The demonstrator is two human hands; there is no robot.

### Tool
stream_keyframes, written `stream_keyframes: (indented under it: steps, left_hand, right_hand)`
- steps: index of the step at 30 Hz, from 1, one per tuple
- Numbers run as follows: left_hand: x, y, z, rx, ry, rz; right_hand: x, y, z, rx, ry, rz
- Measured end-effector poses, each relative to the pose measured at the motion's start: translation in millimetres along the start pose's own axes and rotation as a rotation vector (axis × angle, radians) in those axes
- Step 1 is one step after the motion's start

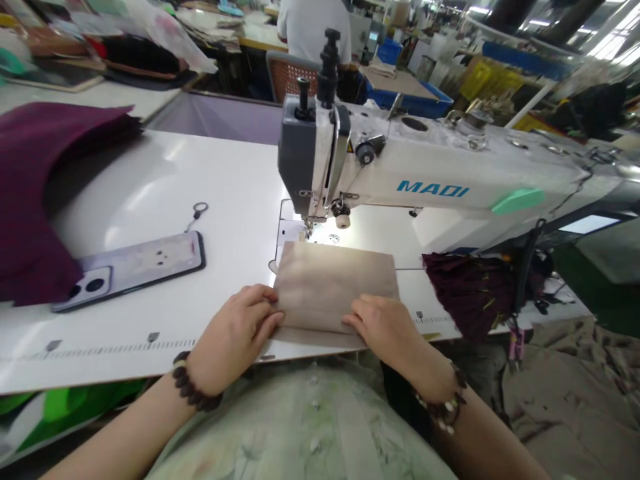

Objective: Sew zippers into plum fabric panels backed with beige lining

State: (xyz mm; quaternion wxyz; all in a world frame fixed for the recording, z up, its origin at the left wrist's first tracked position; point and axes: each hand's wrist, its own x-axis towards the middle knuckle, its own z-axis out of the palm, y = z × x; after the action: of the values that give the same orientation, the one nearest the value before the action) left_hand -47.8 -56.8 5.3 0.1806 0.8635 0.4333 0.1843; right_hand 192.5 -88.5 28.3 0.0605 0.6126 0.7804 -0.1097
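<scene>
A beige rectangular fabric piece [333, 280] lies flat on the white sewing table, its far edge close to the needle area of the sewing machine [320, 167]. My left hand [237, 330] pinches the left edge of the fabric between thumb and fingers. Near the front right of the same piece, my right hand [380, 327] has its thumb and fingers closed on the fabric, where a fold runs along the front edge. Part of the fabric under the right fingers is hidden.
Left of the hands lies a phone [145, 263] with a ring strap, partly under a stack of purple fabric [45, 180]. Dark maroon pieces [470, 287] with zipper pulls sit to the right, beside pink-handled snips [517, 347]. A person [315, 33] sits beyond the machine.
</scene>
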Motion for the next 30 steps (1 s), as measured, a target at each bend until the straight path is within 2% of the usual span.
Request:
stream_keyframes:
  steps: [5,11,15,18,22,25,27,30]
  left_hand:
    - [-2,0,3.4,0.001,0.031,-0.004]
    - [0,0,7.1,0.138,0.123,0.088]
    - [-3,0,4.7,0.293,0.093,0.277]
    - [1,-5,-0.5,0.393,0.018,0.408]
    - [31,-15,-4.7,0.520,-0.070,0.378]
    - [62,-19,-0.6,0.549,-0.061,0.416]
    - [77,-19,4.4,0.542,-0.039,0.449]
    - [85,-20,11.0,0.508,-0.025,0.481]
  right_hand:
    - [9,5,-8,0.000,-0.097,-0.009]
    - [13,4,-13,0.011,-0.141,0.022]
    - [7,3,-9,0.014,-0.135,0.042]
    - [-3,2,-4,0.004,-0.094,-0.102]
    - [-3,-2,-4,-0.115,0.061,-0.289]
    - [11,-4,-3,-0.107,0.206,-0.406]
    - [21,-1,1,-0.057,0.220,-0.453]
    - [29,4,11,-0.002,0.173,-0.448]
